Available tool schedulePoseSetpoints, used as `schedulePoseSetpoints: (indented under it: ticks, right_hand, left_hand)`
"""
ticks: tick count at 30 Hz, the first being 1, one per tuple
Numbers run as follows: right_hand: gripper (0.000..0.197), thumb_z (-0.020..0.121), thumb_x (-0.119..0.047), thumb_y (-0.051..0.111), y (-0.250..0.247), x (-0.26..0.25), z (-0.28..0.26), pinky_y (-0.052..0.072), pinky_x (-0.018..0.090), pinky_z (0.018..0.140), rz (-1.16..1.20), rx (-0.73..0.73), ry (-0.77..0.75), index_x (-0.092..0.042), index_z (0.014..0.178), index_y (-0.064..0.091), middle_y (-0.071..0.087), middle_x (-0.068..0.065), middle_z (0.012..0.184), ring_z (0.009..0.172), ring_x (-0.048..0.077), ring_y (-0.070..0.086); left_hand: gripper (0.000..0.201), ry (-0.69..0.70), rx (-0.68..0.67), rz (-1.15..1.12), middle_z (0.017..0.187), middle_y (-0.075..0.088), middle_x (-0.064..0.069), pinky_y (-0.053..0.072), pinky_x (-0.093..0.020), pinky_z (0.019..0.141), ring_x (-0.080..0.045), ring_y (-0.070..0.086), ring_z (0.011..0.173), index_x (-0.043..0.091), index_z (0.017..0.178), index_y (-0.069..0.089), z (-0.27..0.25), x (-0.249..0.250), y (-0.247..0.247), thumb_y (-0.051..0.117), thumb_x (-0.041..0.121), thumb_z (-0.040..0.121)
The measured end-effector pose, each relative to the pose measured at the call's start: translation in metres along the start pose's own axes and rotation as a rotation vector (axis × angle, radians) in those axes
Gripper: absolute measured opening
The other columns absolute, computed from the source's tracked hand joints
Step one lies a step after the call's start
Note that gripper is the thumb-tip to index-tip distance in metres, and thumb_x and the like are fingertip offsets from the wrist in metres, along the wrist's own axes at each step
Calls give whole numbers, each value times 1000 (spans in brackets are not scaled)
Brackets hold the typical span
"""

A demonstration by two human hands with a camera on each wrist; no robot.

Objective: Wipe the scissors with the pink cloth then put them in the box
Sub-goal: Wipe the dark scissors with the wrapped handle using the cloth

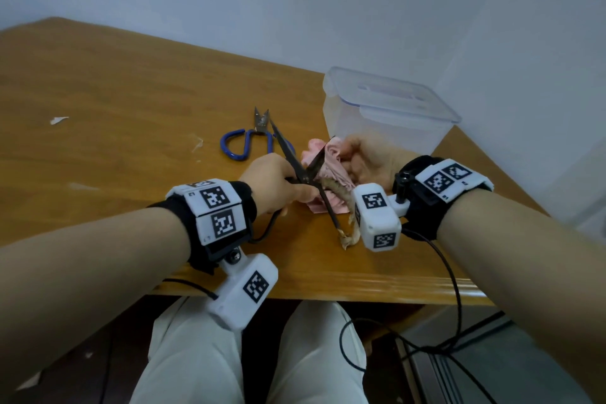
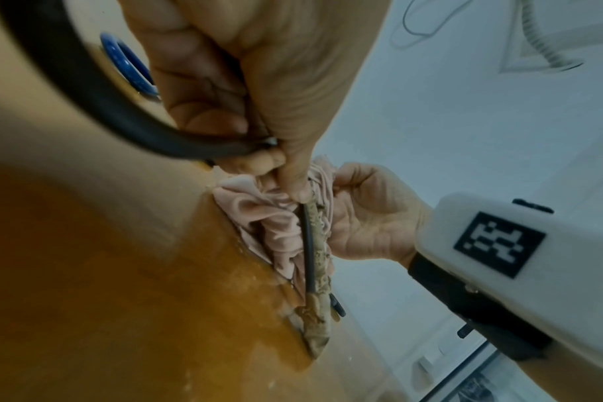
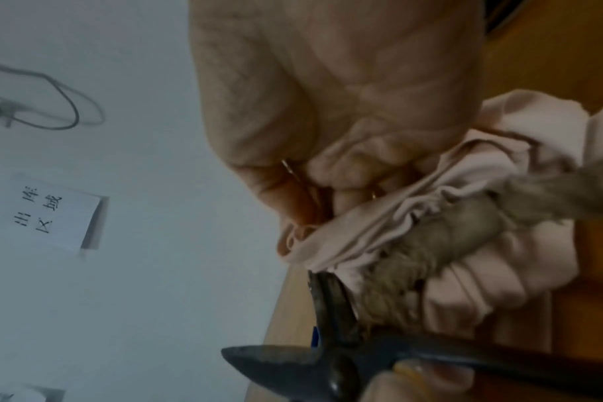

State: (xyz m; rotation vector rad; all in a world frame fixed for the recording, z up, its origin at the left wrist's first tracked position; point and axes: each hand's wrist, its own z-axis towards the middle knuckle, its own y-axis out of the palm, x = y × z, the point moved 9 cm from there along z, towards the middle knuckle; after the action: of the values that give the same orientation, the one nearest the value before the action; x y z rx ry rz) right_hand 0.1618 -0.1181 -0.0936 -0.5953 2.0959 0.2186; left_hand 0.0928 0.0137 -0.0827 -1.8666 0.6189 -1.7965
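Black scissors (image 1: 303,174) are held just above the wooden table (image 1: 131,92), blades spread apart. My left hand (image 1: 288,188) grips them near the pivot, with a handle loop (image 2: 86,95) curving under the palm. One blade (image 3: 327,299) runs into the bunched pink cloth (image 1: 333,162), which my right hand (image 1: 349,157) holds around it. The cloth's lower edge (image 1: 347,236) is brown and dirty and hangs toward the table. The clear plastic box (image 1: 390,111) stands behind my right hand, with what looks like its lid on top.
A second pair of scissors (image 1: 249,141) with blue handles lies on the table beyond my left hand. The box sits near the wall at the table's right corner. The table's front edge (image 1: 328,289) is just below my wrists, with cables hanging off it.
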Motion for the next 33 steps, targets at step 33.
schedulePoseSetpoints:
  ticks: [33]
  right_hand:
    - [22,83,-27,66,50,-47,-47,48,25,61,-1110,243,-528,-8,94,71,69,8,87,77,19,62]
  left_hand:
    - [31,-27,16,12,50,59,-5,41,-25,47,-13,48,39,10,66,65,-3,-6,-1,69,32,87]
